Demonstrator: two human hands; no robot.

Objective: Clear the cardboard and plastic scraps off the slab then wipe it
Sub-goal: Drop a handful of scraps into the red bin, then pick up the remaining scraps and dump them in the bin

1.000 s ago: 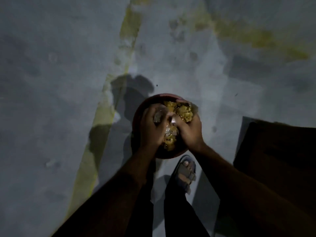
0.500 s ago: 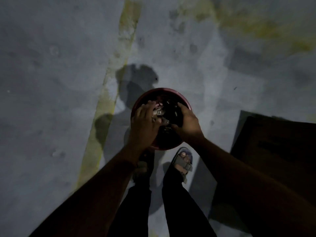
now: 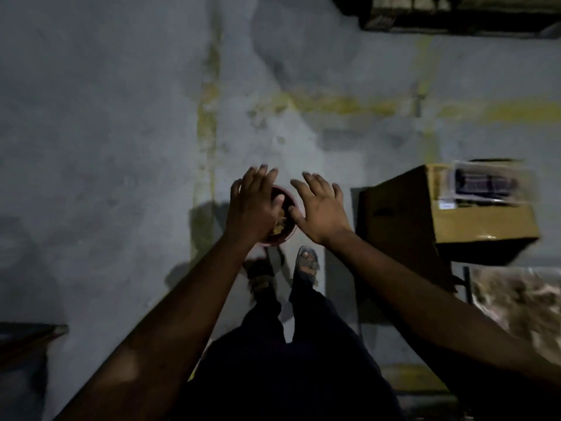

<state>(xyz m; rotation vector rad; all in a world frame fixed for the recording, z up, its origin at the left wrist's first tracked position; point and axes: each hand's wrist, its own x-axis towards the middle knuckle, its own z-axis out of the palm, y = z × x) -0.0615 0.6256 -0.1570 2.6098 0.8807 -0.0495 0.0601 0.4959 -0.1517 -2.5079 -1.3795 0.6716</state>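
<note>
A small dark red bin (image 3: 288, 235) stands on the grey floor just in front of my feet. Yellowish cardboard and plastic scraps (image 3: 278, 226) show inside it. My left hand (image 3: 253, 205) hovers above the bin with its fingers spread and straight, hiding most of the rim. My right hand (image 3: 318, 208) is raised beside it, palm down, fingers spread, holding nothing. Both hands are above the bin; I cannot tell if they touch it.
A brown cardboard box (image 3: 473, 220) with a printed label stands to the right on the grey floor (image 3: 106, 147). Rumpled pale material (image 3: 522, 305) lies at the right edge. A dark shelf (image 3: 455, 13) runs along the top right. My sandalled feet (image 3: 308, 262) stand below the bin.
Both hands have let go of the scraps and lifted out of the bin with fingers spread. The view has pulled back and up, bringing the box into sight.
</note>
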